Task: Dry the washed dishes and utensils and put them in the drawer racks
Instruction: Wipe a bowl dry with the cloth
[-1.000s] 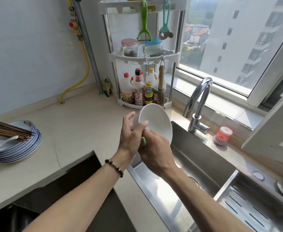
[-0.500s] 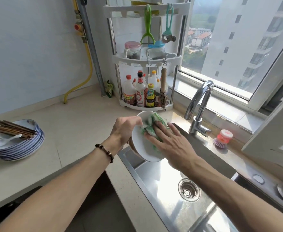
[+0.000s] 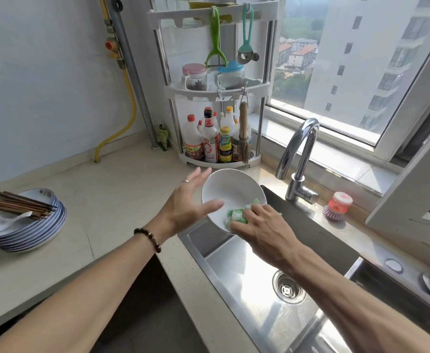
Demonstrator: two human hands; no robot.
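We see the white bowl point(image 3: 230, 192) tilted between the two hands, above the sink's point(image 3: 254, 284) near corner. Our left hand point(image 3: 186, 202) cradles its left rim, fingers straight and spread, thumb lying inside. Our right hand point(image 3: 262, 225) presses a green cloth point(image 3: 237, 216) against the bowl's lower inner wall, fingers curled over it.

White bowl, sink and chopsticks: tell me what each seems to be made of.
White bowl: probably glazed ceramic, though melamine is possible; smooth, evenly white, with a soft sheen.
Sink: stainless steel, brushed; silver-grey and mirroring the window light.
Chopsticks: likely wood or bamboo; dark brown, matte sticks lying across the stacked plates.
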